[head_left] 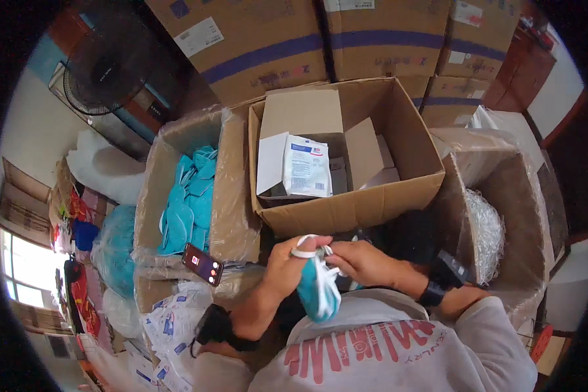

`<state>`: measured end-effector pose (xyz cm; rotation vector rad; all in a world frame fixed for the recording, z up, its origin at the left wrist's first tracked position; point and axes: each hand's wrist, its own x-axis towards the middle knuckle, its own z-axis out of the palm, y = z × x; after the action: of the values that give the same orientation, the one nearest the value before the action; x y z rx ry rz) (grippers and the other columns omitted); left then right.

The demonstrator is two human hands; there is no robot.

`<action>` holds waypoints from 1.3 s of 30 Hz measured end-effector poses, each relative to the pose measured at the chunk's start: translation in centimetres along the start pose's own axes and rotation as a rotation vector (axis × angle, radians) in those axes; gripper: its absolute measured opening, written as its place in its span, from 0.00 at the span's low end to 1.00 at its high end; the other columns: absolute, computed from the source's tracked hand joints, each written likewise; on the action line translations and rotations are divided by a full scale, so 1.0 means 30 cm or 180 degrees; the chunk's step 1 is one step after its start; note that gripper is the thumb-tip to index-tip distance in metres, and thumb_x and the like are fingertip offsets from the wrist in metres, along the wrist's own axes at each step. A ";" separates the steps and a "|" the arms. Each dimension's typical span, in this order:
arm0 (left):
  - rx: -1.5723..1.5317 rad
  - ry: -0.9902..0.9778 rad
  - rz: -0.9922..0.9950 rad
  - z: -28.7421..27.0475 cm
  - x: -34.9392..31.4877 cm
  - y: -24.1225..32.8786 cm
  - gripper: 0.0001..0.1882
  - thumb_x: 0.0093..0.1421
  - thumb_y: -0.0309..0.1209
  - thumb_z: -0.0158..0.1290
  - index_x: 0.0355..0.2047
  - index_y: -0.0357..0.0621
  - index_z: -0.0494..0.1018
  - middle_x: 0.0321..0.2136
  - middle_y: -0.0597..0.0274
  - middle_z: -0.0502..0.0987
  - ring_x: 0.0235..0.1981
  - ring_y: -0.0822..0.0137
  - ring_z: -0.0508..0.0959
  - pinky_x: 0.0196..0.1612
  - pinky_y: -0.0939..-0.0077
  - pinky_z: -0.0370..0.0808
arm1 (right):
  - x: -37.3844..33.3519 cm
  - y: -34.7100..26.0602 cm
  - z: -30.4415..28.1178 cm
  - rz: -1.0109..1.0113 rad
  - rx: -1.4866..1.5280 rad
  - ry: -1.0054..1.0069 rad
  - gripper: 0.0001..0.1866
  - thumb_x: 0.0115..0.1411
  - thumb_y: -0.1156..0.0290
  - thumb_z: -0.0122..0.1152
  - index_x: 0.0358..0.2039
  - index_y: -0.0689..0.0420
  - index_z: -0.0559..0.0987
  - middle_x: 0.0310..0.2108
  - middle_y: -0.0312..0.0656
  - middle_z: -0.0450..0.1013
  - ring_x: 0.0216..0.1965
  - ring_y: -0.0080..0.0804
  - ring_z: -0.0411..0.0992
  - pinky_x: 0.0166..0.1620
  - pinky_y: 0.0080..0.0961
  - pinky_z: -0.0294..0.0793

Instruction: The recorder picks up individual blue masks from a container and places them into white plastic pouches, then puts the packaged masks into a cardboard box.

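In front of my chest hangs a teal face mask (332,304) with white straps along it. My left hand (285,266) is closed at the mask's upper end, and a white strap loops over its thumb. The fingers of my right hand (364,262) pinch a white strap close beside the left fingertips. What lies right between the fingertips is partly hidden. Similar teal masks (188,202) are piled in a plastic-lined carton to the left. A bundle of white straps (483,235) lies in the carton to the right.
Ahead stands a large open carton (346,208) with a smaller box inside, where a white printed pouch (307,166) rests. A phone (202,264) lies on the left carton's near edge. White printed pouches (179,326) fill the lower left. Stacked cartons (255,46) and a fan (101,75) stand behind.
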<state>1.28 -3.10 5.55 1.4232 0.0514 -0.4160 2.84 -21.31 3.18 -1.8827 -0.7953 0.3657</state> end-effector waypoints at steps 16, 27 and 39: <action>0.2999 -0.2270 0.1224 0.065 -0.108 -0.128 0.08 0.54 0.38 0.46 0.25 0.49 0.67 0.20 0.59 0.71 0.25 0.55 0.73 0.25 0.63 0.70 | -0.239 -0.052 -0.177 0.0519 0.0259 -0.2787 0.15 0.61 0.60 0.37 0.35 0.57 0.69 0.30 0.52 0.69 0.34 0.47 0.69 0.37 0.38 0.66; 0.2156 -0.1022 -0.0205 -0.127 -0.076 -0.233 0.12 0.52 0.33 0.50 0.38 0.50 0.70 0.29 0.53 0.75 0.35 0.52 0.74 0.37 0.68 0.69 | -0.499 0.117 -0.405 0.3256 0.2116 -0.0604 0.13 0.61 0.63 0.41 0.32 0.57 0.72 0.25 0.37 0.67 0.27 0.22 0.66 0.32 0.16 0.68; 0.2208 -0.0395 0.0553 -0.099 0.135 -0.045 0.09 0.58 0.31 0.41 0.27 0.38 0.67 0.23 0.63 0.70 0.28 0.75 0.69 0.33 0.80 0.65 | -0.149 0.530 0.126 0.2584 0.2047 0.1078 0.23 0.58 0.56 0.47 0.45 0.62 0.68 0.40 0.41 0.69 0.42 0.28 0.65 0.47 0.25 0.64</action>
<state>5.24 -1.36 2.65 2.0590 -0.3459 -0.3935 3.14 -25.93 -13.13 -1.4992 0.3330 0.6789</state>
